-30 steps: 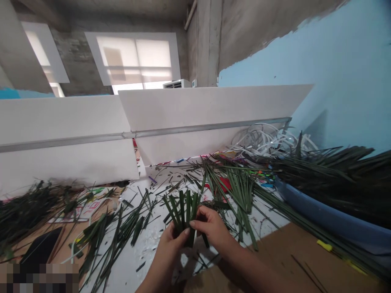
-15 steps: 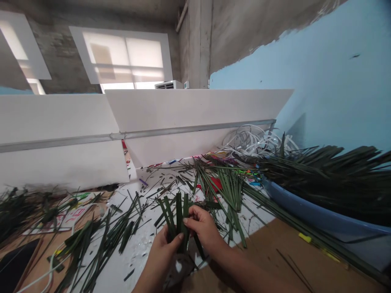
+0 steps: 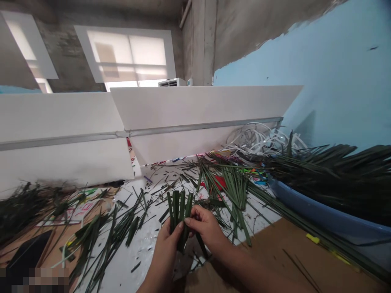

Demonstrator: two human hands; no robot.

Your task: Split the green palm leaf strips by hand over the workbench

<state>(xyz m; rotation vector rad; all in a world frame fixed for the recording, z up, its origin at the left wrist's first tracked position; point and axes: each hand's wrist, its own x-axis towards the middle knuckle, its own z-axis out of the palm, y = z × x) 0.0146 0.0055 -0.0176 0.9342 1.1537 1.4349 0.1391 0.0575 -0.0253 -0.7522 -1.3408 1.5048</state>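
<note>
Pinching a small fan of green leaf strips (image 3: pixel 175 203) in the left hand (image 3: pixel 166 242), with thumb laid across the front and fingers curled behind, closed on the bundle. Gripping the rightmost strip, too, between close-set thumb and forefinger of the right hand (image 3: pixel 207 228). Held tips-up over the white tabletop (image 3: pixel 122 276), near the edge of a brown cardboard sheet (image 3: pixel 265 252). Slanting down below the right hand, another strip (image 3: pixel 201 246); unclear whether held. Strewn left of the hands, loose cut leaves (image 3: pixel 111 240). Lying beyond the right hand, a fanned leaf bundle (image 3: pixel 235 187), beside a red scrap (image 3: pixel 220 182). Farther right, a blue basin (image 3: pixel 305 205) piled with dark leaves (image 3: pixel 336 173). Heaped at the back, white tubing (image 3: pixel 253 136), before white panels (image 3: pixel 207 106).
</note>
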